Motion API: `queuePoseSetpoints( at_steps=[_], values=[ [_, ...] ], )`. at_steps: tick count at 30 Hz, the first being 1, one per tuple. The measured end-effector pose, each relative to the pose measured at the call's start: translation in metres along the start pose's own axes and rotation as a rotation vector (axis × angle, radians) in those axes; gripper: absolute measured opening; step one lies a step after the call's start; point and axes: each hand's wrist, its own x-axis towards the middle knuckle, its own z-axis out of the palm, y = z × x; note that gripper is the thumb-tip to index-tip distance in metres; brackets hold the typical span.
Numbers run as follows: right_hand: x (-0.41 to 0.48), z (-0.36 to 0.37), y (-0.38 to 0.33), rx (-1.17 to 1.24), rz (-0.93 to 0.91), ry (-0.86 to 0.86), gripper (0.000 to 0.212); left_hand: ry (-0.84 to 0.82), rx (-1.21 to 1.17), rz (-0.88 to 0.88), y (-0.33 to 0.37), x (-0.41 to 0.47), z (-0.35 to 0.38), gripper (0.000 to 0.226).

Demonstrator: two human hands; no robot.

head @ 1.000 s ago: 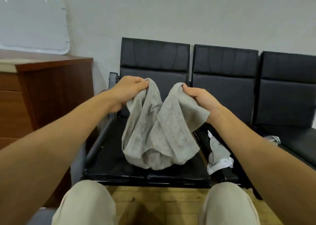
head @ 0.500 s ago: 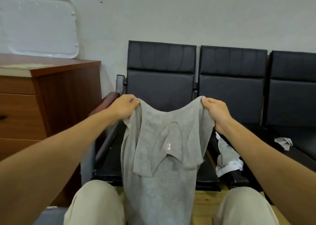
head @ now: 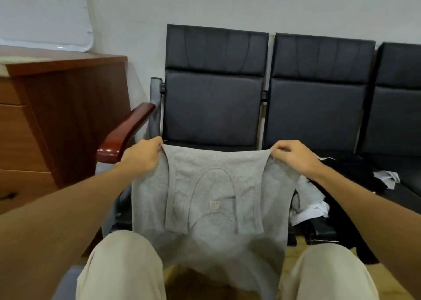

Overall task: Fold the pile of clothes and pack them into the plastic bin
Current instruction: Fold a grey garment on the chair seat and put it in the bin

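While left hand and right hand hold the grey tank top taut, fingers clamped on its top edge, folding looks midway, next probably laying it flat below the fingers.

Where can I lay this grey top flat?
The cabinet shows bare wood toward its right edge. The far-right seat is bare beside a white cloth. The middle seat is crowded with the pile. The left seat, between armrest and pile, is mostly hidden by the top.
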Motion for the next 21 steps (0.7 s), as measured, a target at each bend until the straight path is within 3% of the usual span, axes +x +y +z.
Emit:
queuePoseSetpoints(
  at_steps=[5, 9, 14, 21],
  values=[
    [0.011, 0.020, 0.015, -0.194, 0.045, -0.210, 0.048, -0.245, -0.096, -0.051, -0.004, 0.018, 0.024, 0.020],
    [0.034, 0.035, 0.031, -0.172, 0.058, -0.121, 0.028, -0.435, -0.240, -0.116, 0.000, 0.035, 0.036, 0.030],
    [0.072, 0.057, 0.038, -0.207, 0.053, 0.038, 0.022, -0.215, -0.069, -0.011, -0.005, 0.064, 0.060, 0.029],
    [0.138, 0.092, 0.062, -0.279, 0.029, 0.100, 0.028, -0.025, 0.055, -0.026, -0.010, 0.118, 0.104, 0.026]
  ],
)
